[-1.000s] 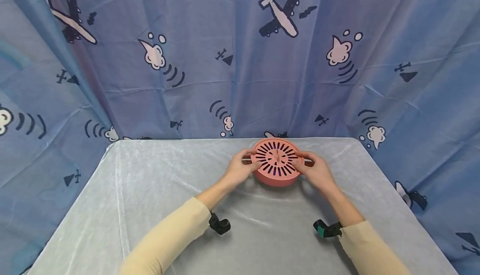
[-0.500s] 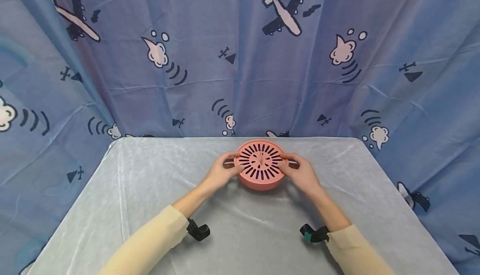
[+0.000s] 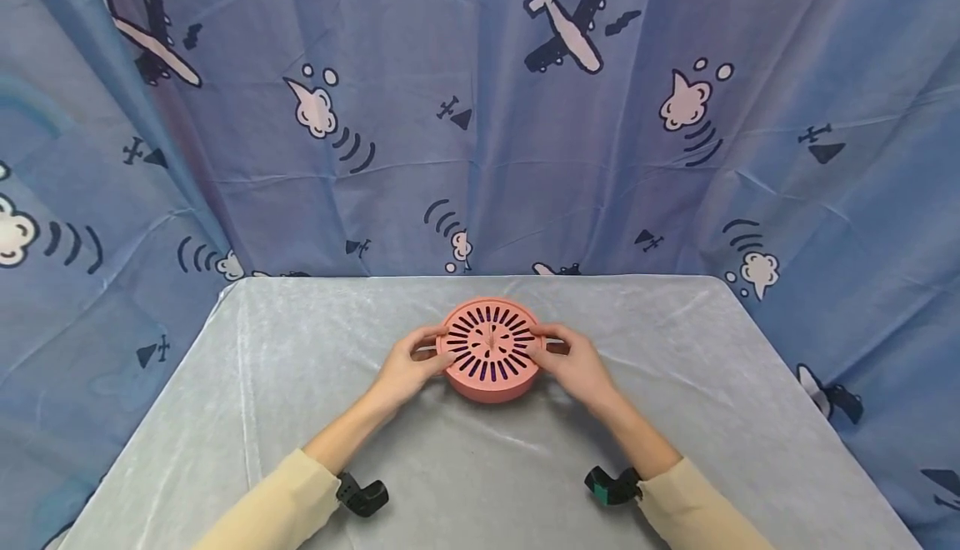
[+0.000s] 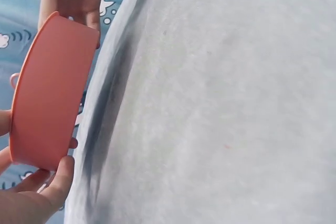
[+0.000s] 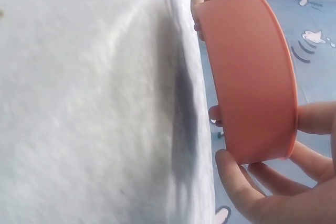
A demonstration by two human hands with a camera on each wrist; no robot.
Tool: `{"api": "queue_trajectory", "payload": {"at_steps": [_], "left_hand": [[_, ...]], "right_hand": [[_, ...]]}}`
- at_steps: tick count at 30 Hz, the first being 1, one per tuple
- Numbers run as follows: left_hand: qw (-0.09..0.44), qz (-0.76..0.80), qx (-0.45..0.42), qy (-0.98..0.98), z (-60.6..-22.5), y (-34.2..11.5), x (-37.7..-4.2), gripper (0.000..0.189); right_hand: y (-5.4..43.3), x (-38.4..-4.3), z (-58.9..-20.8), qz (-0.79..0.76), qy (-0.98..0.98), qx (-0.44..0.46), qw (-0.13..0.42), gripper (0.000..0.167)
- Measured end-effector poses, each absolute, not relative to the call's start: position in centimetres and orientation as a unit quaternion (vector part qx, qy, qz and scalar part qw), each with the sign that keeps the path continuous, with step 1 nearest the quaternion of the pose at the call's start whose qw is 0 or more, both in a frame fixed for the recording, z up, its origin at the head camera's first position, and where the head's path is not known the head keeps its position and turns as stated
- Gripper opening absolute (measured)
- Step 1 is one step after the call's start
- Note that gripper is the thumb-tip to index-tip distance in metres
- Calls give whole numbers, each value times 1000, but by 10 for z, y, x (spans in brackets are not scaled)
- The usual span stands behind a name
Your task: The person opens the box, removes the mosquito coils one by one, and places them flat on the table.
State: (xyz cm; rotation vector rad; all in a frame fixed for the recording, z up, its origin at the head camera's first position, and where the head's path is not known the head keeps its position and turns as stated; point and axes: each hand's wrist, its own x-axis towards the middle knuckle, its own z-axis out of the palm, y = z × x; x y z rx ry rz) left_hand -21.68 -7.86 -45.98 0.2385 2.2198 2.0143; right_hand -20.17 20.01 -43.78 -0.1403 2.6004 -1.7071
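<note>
A round pink box (image 3: 491, 390) with a slotted lid and a small upright loop at its centre is held between both hands, toward the far side of the table. My left hand (image 3: 408, 371) grips its left side, thumb over the lid's rim and fingertips under the base in the left wrist view. On the opposite side my right hand (image 3: 573, 367) grips it the same way. Both wrist views show the plain side wall of the box (image 4: 55, 87), raised off the table, with fingertips curled beneath. What lies inside is hidden by the lid.
A pale grey cloth covers the table (image 3: 480, 483), its far edge just behind the box. Beyond hangs a blue curtain (image 3: 390, 117) printed with planes and clouds. Black wrist cameras (image 3: 362, 496) are strapped to both forearms.
Both hands have carried the box leftward and somewhat nearer to me across the last second. Their hold on it looks the same throughout.
</note>
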Motion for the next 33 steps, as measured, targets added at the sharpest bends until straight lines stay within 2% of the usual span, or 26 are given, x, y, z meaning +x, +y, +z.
{"api": "queue_trajectory", "payload": {"at_steps": [9,24,33], "left_hand": [[80,663,78,740,-466,-88,-213,46],[99,640,56,760,-467,-91,-208,47],[105,624,59,772,-464,-89,-208,49]], "right_hand": [[190,-201,-450,-561,827,-29,31,39],[187,-198,-460,-574,816,-35,60,43],[197,-196,-440,-442,895,-66,7,44]]}}
